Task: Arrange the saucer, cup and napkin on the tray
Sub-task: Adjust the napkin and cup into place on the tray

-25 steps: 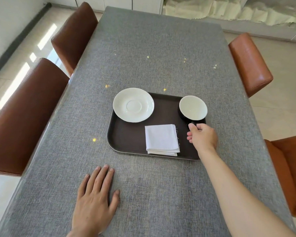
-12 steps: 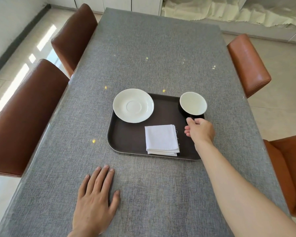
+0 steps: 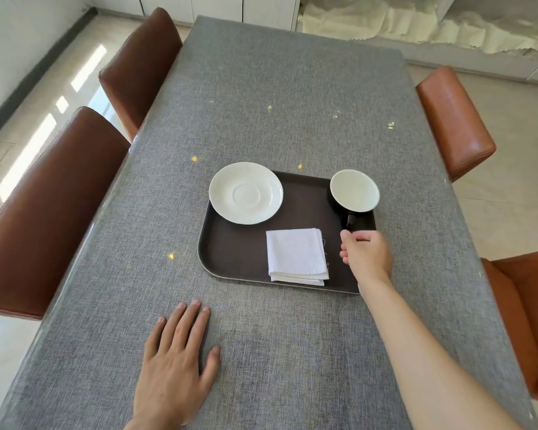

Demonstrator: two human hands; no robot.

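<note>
A dark brown tray (image 3: 236,259) lies on the grey table. The white saucer (image 3: 246,193) rests on its far left corner, overhanging the rim. A folded white napkin (image 3: 296,255) lies on the tray's near middle. The cup (image 3: 354,190), black outside and white inside, stands upright in the far right corner with its handle pointing toward me. My right hand (image 3: 367,254) hovers just short of the handle, fingers loosely curled, thumb tip at the handle's end, holding nothing. My left hand (image 3: 176,364) lies flat on the table, nearer than the tray.
Two brown leather chairs (image 3: 53,206) stand along the table's left side, and two orange ones (image 3: 454,122) along the right. The table's far half (image 3: 292,88) carries nothing but light spots. A draped pale cloth (image 3: 416,26) lies beyond the far end.
My right hand has drawn back toward me off the cup's handle, which now shows. The cup stays in the tray's far right corner. The left hand has not moved.
</note>
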